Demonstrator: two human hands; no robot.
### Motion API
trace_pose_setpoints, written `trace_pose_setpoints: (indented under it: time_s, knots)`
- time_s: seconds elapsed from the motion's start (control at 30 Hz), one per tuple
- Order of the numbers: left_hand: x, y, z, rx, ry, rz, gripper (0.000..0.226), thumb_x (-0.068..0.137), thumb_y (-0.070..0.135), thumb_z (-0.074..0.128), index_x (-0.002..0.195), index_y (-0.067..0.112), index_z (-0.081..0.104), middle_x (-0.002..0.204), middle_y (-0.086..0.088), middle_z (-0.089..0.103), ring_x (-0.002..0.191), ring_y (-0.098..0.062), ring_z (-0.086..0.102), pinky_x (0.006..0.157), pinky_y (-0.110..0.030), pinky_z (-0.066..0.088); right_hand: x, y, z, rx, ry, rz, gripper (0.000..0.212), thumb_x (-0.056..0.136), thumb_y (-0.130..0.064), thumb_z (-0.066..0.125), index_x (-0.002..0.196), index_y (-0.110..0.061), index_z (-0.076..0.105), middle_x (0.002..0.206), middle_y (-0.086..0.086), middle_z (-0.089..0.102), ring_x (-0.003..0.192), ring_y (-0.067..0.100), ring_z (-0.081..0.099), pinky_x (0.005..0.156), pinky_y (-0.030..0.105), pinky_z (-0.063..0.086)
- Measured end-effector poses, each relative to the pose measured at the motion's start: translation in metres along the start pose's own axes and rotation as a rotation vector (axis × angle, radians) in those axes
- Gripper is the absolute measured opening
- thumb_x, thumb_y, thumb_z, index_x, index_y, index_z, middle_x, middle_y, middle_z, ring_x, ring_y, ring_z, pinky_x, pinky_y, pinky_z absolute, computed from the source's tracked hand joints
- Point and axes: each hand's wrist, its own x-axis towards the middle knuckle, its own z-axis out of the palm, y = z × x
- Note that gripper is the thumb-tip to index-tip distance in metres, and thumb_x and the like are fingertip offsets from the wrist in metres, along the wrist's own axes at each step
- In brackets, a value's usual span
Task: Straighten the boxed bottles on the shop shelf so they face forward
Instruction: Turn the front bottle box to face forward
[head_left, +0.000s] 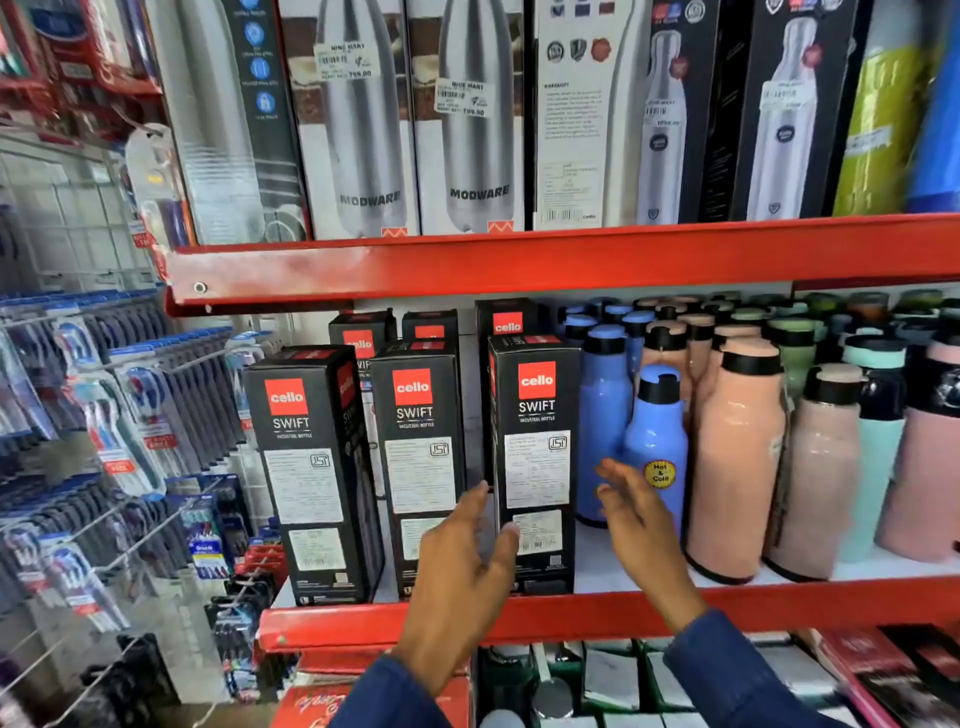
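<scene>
Three tall black "cello SWIFT" bottle boxes stand in the front row of the middle red shelf (519, 621). The left box (311, 478) is turned a little, showing its right side panel. The middle box (422, 467) and the right box (537, 457) face forward. More black boxes (506, 322) stand behind them. My left hand (467, 561) is open, its thumb touching the lower left edge of the right box and its fingers in front of the middle box. My right hand (639, 514) is open just right of that box, in front of a blue bottle (657, 452).
Loose blue, pink (737, 457) and green bottles crowd the shelf's right half. The upper shelf (519, 254) carries tall steel-bottle boxes (467, 119). Toothbrush packs (130, 415) hang on wire pegs at the left. Boxed goods (613, 680) fill the shelf below.
</scene>
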Motion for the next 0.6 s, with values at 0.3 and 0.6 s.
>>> trace_pose_setpoints:
  time_s: [0.3, 0.6]
  knots:
    - [0.002, 0.002, 0.019, 0.016, 0.075, -0.073, 0.059, 0.086, 0.033, 0.069, 0.135, 0.021, 0.040, 0.099, 0.014, 0.058, 0.067, 0.001, 0.052, 0.080, -0.024, 0.053, 0.033, -0.014, 0.025, 0.177, -0.255, 0.240, 0.034, 0.098, -0.023, 0.034, 0.091, -0.034, 0.065, 0.103, -0.017, 0.066, 0.108, 0.010, 0.059, 0.092, 0.031, 0.044]
    - [0.001, 0.000, 0.038, -0.019, 0.093, -0.014, 0.053, 0.083, 0.036, 0.067, 0.127, 0.045, 0.040, 0.095, -0.019, 0.071, 0.089, -0.026, 0.066, 0.078, -0.030, 0.054, 0.045, -0.007, 0.022, 0.228, -0.348, 0.211, 0.028, 0.095, -0.018, 0.042, 0.106, -0.026, 0.066, 0.102, -0.016, 0.072, 0.098, -0.005, 0.064, 0.077, 0.012, 0.048]
